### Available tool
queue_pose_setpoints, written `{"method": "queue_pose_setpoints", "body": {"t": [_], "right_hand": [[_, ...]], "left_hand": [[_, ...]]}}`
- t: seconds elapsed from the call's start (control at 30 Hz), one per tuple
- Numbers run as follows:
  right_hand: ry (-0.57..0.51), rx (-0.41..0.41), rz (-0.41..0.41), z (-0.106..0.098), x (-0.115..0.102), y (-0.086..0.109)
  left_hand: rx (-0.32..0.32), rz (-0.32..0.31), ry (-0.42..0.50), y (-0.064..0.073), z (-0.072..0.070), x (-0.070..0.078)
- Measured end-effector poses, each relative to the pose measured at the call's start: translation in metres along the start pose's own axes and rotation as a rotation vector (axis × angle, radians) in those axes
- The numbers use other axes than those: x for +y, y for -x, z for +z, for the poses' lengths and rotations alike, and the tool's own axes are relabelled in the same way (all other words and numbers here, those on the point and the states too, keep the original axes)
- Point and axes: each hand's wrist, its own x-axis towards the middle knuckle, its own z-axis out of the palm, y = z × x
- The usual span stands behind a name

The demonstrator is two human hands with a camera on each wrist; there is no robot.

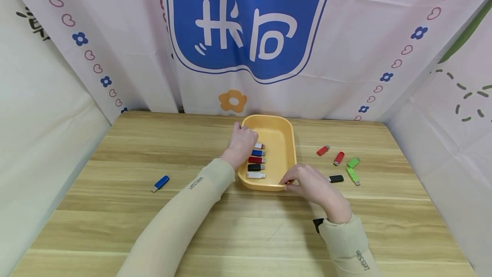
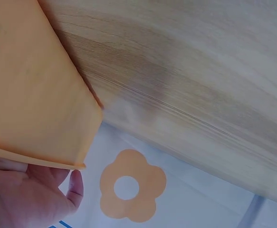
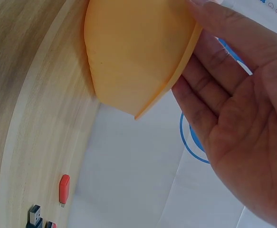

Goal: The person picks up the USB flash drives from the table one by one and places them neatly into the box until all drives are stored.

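A yellow tray (image 1: 286,140) stands toward the back of the table. Along its left side lie a white USB stick (image 1: 255,175), a black one (image 1: 254,167), a dark red one (image 1: 255,160), a blue one (image 1: 256,153) and another white one (image 1: 259,145). My left hand (image 1: 242,142) reaches over the left rim near the back, its fingertips largely hidden; I cannot tell whether it holds anything. My right hand (image 1: 317,185) grips the front right corner of the tray, thumb outside and fingers inside the rim (image 3: 174,80). A small dark red patch shows beside its fingers.
Left of the tray lies a blue USB stick (image 1: 160,183). To the right are red sticks (image 1: 323,150) (image 1: 339,158), green sticks (image 1: 353,162) (image 1: 352,176) and a black stick (image 1: 336,178). A printed curtain (image 1: 146,76) hangs behind the table.
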Motion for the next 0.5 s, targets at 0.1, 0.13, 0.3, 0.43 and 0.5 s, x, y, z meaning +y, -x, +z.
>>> {"method": "queue_pose_setpoints", "body": {"t": [0.1,0.13,0.3,0.43,0.5], "right_hand": [[-0.003,-0.002,0.001,0.0,0.001,0.0],[-0.003,-0.003,0.002,0.0,0.001,0.0],[-0.009,-0.005,0.003,0.0,0.001,0.0],[-0.01,-0.008,0.008,-0.001,0.001,0.0],[-0.009,-0.01,0.008,-0.001,0.001,0.0]], "left_hand": [[0.019,0.003,0.016,0.001,-0.001,0.0],[0.031,0.004,0.025,0.002,-0.002,-0.001],[0.15,0.016,0.128,0.006,-0.003,-0.005],[0.301,0.02,0.243,0.012,-0.003,-0.014],[0.375,0.016,0.298,0.016,-0.004,-0.019]]}}
